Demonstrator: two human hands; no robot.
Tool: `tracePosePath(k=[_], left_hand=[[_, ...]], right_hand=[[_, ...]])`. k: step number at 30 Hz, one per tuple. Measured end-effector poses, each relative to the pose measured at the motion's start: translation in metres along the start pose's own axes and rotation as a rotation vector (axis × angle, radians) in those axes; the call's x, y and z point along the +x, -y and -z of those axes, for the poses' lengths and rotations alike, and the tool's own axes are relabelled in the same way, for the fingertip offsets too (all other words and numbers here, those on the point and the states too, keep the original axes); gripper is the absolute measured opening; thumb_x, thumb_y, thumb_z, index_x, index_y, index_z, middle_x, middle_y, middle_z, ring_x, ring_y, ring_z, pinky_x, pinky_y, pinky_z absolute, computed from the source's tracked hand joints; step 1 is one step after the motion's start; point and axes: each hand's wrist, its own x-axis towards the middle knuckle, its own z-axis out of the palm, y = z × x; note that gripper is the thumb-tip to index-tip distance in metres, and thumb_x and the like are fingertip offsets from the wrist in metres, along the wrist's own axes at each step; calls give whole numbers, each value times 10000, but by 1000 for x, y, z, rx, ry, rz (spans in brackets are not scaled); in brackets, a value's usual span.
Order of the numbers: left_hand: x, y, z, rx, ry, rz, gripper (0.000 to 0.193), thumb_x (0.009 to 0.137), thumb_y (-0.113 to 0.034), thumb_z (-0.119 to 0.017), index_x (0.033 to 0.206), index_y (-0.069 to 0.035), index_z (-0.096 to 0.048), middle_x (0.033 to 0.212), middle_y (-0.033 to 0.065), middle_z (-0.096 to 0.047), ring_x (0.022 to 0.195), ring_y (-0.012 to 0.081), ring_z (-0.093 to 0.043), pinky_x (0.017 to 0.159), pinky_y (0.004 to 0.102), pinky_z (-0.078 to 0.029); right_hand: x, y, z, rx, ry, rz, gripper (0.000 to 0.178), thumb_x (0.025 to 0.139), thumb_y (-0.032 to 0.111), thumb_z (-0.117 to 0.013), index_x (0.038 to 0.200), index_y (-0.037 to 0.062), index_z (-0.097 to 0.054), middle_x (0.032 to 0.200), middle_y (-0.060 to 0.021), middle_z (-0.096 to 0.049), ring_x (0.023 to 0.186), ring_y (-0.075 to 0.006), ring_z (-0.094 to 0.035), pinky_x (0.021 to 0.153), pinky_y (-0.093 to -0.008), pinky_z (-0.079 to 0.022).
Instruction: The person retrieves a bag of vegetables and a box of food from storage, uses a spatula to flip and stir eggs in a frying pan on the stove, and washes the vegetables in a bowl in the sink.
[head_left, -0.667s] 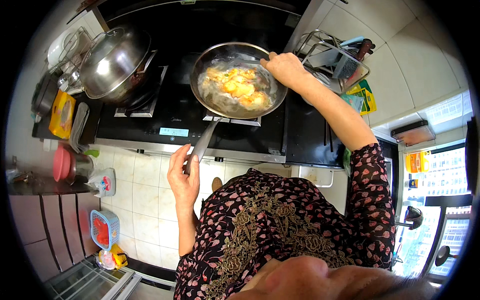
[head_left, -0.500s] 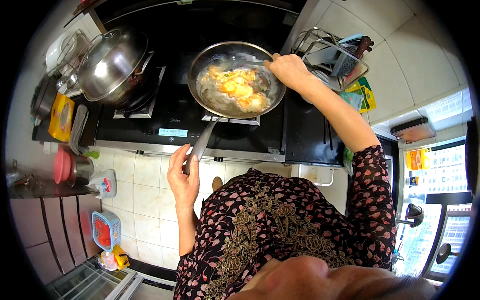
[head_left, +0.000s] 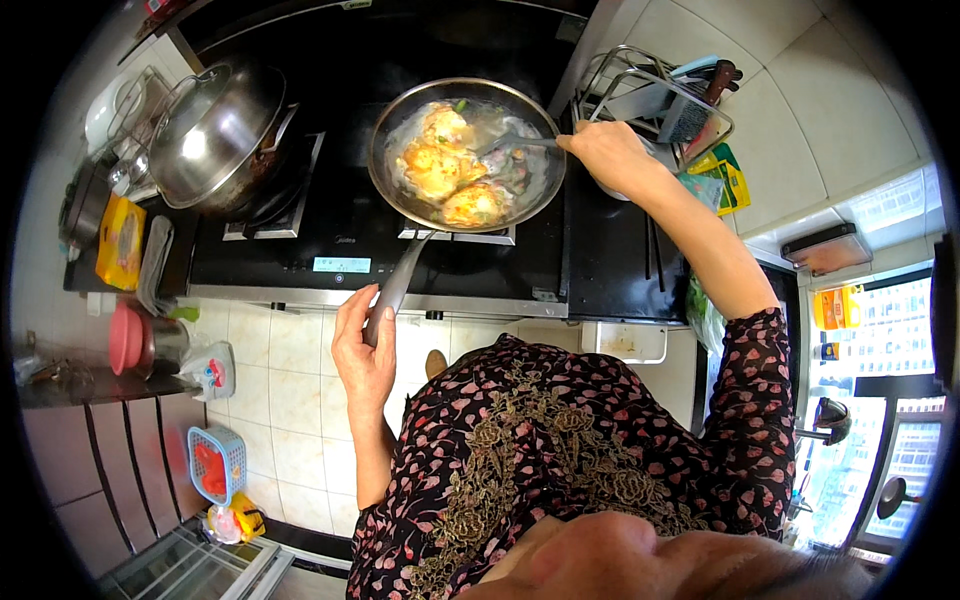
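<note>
A dark frying pan (head_left: 404,272) sits on the right burner of the black stove. My left hand (head_left: 364,350) is closed around the end of its handle, with the thumb along the right side. My right hand (head_left: 612,156) grips the grey handle of a spatula (head_left: 528,141) above the pan's right rim. Its blade dips into the pan beside the food. Browned yellow and white egg pieces (head_left: 440,165) lie in bubbling pale liquid (head_left: 518,180), mostly toward the pan's left and front.
A lidded steel wok (head_left: 215,135) stands on the left burner. A wire rack (head_left: 625,90) with knives is at the right, near the wall. Two dark chopsticks (head_left: 655,262) lie on the right counter. A blue basket (head_left: 216,462) stands on the floor at the left.
The egg pieces have shifted left in the pan, leaving more liquid showing at the right. My right hand with the spatula has moved slightly right and down. My left hand keeps its hold.
</note>
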Motion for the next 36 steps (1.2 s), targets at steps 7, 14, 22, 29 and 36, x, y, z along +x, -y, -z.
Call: tracePosePath(k=[7,14,22,29,36], left_hand=[[-1,3,1,4,5,3,286,875,-115,-625,1145,-22,-609,1133,139,-602,939,233,-609,767,309,-509],[-2,0,5,20,25,-62,292,878,-127,-625,1150,-21,-603,1144,143,-593,931,237,-615,738,309,-518],[-6,-9,12,0,25,9,312,880,-133,-626,1174,-33,-598,1180,146,-575,919,214,-630,643,280,-533],[-11,-9,16,-7,37,-12,290,881,-110,-612,1163,-41,-606,1160,127,-586,921,198,-617,673,286,-533],[-15,-1,13,8,-13,-79,300,859,-119,-641,1140,-21,-609,1123,141,-604,866,225,-606,721,314,-512]], right_hand=[[-23,4,18,86,67,-23,231,766,34,-558,957,83,-677,827,-133,-643,850,-283,-651,704,-389,-536],[-44,-1,42,118,66,-9,313,780,35,-552,1052,129,-676,842,-121,-649,880,-295,-645,714,-401,-529],[-38,-2,75,112,-30,-106,304,810,62,-538,1076,130,-666,840,-121,-641,836,-302,-645,690,-407,-520],[-9,-2,37,43,-76,-192,281,814,72,-530,1054,137,-661,873,-132,-643,854,-306,-651,689,-406,-529],[9,-1,16,124,-94,-229,216,814,107,-543,977,133,-683,883,-148,-666,897,-311,-650,723,-420,-529]])
